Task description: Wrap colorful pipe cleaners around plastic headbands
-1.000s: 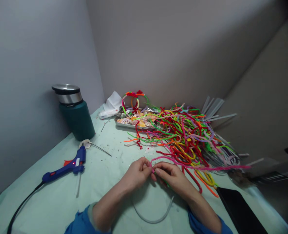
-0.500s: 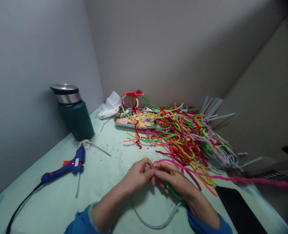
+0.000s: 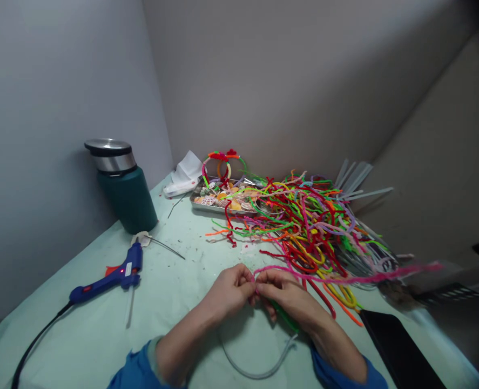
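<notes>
My left hand [image 3: 236, 289] is closed in a pinch, its fingertips meeting those of my right hand [image 3: 282, 289]. Between them is a pink pipe cleaner [image 3: 344, 280], whose long free end stretches out to the right past my right hand. A green fuzzy piece [image 3: 285, 316] shows under my right palm. Below the hands curves a thin grey hoop [image 3: 259, 375], probably a headband, one end by my right wrist; where its other end goes is hidden by my left hand.
A blue glue gun [image 3: 128, 273] lies left, before a dark green bottle [image 3: 128, 200]. A metal tray [image 3: 207, 208] of shell-like pieces and a tangled heap of coloured pipe cleaners [image 3: 304, 216] lie at the back. A black flat object [image 3: 397, 346] sits at right.
The pink pipe cleaner's free end has swung up and shifted left. Both hands stay pinched together and have barely moved.
</notes>
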Motion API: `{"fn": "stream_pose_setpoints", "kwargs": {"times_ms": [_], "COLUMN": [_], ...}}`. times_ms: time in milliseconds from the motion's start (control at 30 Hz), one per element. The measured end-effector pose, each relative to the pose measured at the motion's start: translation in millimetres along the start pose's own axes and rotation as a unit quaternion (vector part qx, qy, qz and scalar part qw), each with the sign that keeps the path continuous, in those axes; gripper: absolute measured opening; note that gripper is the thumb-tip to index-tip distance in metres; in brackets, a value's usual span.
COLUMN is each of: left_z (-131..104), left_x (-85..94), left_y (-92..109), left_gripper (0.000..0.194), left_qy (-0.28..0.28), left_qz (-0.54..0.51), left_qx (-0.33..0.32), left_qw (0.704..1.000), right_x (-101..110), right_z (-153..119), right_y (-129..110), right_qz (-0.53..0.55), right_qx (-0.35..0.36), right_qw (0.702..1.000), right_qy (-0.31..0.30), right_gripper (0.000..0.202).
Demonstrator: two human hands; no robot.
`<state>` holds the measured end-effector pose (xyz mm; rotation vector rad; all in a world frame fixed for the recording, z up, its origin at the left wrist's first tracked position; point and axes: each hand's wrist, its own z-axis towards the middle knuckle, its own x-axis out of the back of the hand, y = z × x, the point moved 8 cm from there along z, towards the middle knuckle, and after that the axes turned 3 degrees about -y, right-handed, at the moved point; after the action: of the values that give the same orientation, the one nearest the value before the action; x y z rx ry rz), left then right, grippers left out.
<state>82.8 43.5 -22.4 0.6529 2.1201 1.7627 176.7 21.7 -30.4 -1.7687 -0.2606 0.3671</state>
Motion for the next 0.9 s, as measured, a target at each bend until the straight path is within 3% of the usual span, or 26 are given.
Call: {"fn": "stream_pose_setpoints", "kwargs": {"times_ms": [200, 333, 667, 900], "left_z": [-0.8, -0.1, -3.9, -4.7], "left_x": [1.3, 3.6, 9.1, 10.8], "left_y": [-1.6, -1.7, 0.7, 6.9], "left_gripper": [0.003, 0.002, 0.005, 0.005], "left_qy": [0.003, 0.012, 0.062, 0.081], "left_qz": [0.038, 0.054, 0.156, 0.211], "left_qx": [-0.005, -0.005, -0.017, -0.019], "left_qw": [0.999, 0.998, 0.986, 0.974], "right_x": [0.3, -4.6, -0.1, 1.7], "right_z": [0.4, -2.3, -0.6, 4.1], "right_y": [1.0, -6.0, -6.0, -5.6], "right_qz": [0.005, -0.031, -0.034, -0.035], "right_qx": [-0.018, 0.003, -0.003, 0.01], "right_qw": [1.0, 1.0, 0.999, 0.996], "right_qy": [0.023, -0.001, 0.038, 0.079], "right_gripper": [0.01, 0.021, 0.036, 0.015]}}
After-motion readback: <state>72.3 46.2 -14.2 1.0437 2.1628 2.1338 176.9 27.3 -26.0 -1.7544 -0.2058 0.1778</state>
